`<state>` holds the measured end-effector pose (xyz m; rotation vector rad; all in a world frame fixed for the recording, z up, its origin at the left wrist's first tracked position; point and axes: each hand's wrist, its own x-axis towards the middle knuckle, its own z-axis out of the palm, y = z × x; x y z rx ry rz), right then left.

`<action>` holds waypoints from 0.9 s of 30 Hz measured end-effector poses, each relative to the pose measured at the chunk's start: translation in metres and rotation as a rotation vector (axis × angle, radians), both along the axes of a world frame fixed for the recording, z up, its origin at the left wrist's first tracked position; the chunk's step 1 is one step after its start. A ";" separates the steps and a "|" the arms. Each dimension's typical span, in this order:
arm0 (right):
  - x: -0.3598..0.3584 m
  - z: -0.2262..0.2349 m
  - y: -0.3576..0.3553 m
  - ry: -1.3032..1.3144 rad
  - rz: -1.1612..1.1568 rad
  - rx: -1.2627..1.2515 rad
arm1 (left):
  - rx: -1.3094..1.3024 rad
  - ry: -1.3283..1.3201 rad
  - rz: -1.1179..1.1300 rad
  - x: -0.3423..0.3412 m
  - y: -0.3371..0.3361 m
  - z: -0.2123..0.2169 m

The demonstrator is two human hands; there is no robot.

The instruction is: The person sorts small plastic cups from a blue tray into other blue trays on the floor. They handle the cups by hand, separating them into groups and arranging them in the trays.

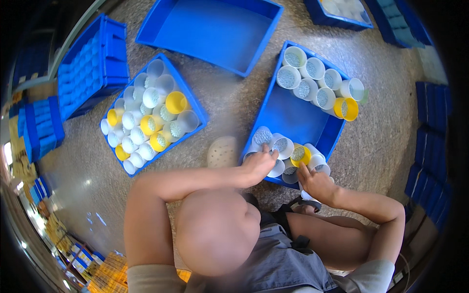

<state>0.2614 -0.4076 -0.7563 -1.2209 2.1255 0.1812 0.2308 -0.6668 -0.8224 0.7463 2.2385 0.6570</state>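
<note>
A blue crate (293,115) in front of me holds two groups of cups filled with small pale-blue pellets. My left hand (259,168) is at the near group, its fingers closed at the rim of a white cup (282,145). Another white cup (262,135) stands just beyond those fingertips. My right hand (317,184) has its fingers closed at the near rim of a yellow cup (301,155); its thumb is hidden. More white cups stand around both hands, partly covered by them.
Another blue crate (202,128) at left is packed with white and yellow cups. Beyond lies a large blue tray (210,36). Stacked blue crates (93,68) stand far left, and more blue crates (430,146) line the right. A tan perforated clog (222,152) shows beside the front crate.
</note>
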 end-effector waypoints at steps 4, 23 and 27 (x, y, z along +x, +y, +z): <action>-0.003 -0.003 0.000 0.009 -0.038 -0.027 | 0.041 0.043 -0.011 0.005 0.000 -0.015; -0.015 0.017 -0.004 -0.134 -0.071 -0.038 | 0.195 -0.240 0.133 -0.029 -0.018 0.033; -0.026 0.042 -0.011 -0.172 -0.029 0.105 | 0.283 -0.256 0.229 -0.056 -0.053 0.060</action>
